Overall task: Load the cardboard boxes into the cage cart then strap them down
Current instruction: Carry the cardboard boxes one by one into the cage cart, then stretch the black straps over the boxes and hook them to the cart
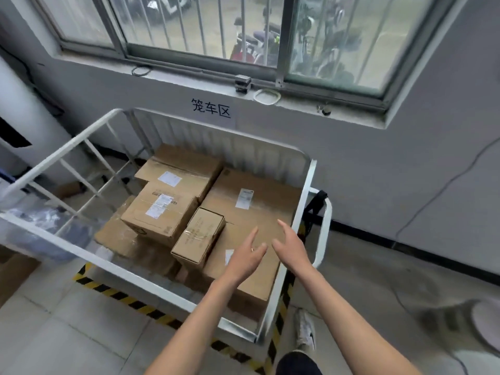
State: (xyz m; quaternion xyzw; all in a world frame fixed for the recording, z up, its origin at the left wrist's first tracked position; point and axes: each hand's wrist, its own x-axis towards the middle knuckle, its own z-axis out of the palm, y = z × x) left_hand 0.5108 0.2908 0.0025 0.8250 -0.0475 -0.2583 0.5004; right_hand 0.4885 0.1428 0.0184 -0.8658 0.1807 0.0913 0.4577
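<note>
A white metal cage cart [305,190] stands under the window with several cardboard boxes inside. A large flat box [257,212] fills its right side. A small taped box [198,235] lies against that box's left edge, and a medium labelled box [159,215] sits further left on lower boxes. Another labelled box [178,171] lies at the back. My left hand [247,257] and my right hand [290,244] hover side by side above the large box with fingers straight, holding nothing. A black strap [315,204] hangs on the cart's right handle.
Yellow-black hazard tape [130,300] marks the tiled floor around the cart. The grey wall and window sill [267,97] lie just behind it. A clear plastic bag [46,228] sits left of the cart. My shoe [305,331] stands by the cart's near right corner.
</note>
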